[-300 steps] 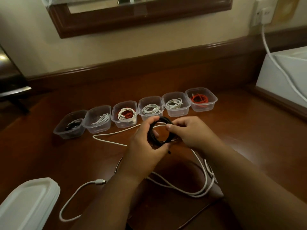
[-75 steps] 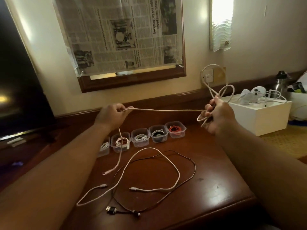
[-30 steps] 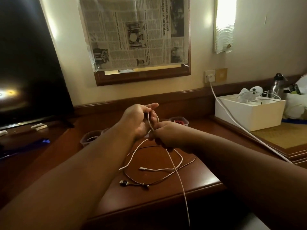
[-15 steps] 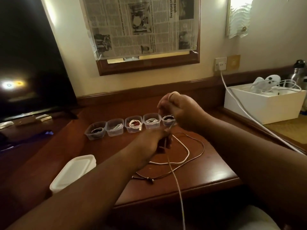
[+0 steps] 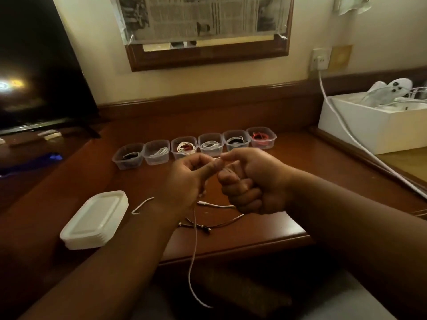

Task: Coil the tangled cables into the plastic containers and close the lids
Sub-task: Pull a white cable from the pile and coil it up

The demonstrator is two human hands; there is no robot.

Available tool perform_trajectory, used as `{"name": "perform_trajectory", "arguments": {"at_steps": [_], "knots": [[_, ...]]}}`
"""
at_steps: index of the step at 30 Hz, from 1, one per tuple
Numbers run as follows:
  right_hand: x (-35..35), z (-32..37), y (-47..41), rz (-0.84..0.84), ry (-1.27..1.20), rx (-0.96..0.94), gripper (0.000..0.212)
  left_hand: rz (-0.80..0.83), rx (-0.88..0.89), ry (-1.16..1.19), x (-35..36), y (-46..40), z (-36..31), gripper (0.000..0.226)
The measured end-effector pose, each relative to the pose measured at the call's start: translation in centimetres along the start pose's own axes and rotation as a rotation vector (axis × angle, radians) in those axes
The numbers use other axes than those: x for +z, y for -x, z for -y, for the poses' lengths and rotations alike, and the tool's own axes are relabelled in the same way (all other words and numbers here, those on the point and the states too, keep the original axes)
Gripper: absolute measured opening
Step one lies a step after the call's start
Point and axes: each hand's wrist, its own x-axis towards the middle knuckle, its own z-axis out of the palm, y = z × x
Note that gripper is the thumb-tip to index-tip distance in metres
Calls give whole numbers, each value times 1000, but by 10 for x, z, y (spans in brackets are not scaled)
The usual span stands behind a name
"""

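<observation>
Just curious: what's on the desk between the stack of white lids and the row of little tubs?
Head view: bare wood, between the lids and tubs.

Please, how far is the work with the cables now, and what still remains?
Done: all six containers in the row already hold coiled cables. In hand: the left hand and right hand grip a white cable whose tail hangs below the table edge. Left: another white cable and a dark cable lie loose, and the stacked lids are not yet on.
</observation>
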Motion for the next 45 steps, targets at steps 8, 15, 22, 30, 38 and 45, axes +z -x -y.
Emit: {"name": "perform_trajectory", "arguments": {"at_steps": [8, 15, 22, 30, 38, 45], "knots": [[0, 12, -5, -382, 298, -823, 23, 22, -109, -23, 36, 26, 14, 18], [-10, -7, -17, -687, 1667, -411, 44, -38, 135, -398, 8, 8, 11, 13], [-3, 2, -4, 34, -102, -195, 61, -128, -92, 170, 14, 7, 9, 18], [-2, 8, -8, -525, 535, -765, 39, 53, -64, -150, 40, 23, 14, 15], [-9, -9, -15, -622, 1332, -320, 64, -69, 148, -377, 10, 9, 2, 4], [4, 10, -7, 86, -272, -444, 76, -182, -212, 248, 25, 11, 0, 13]]}}
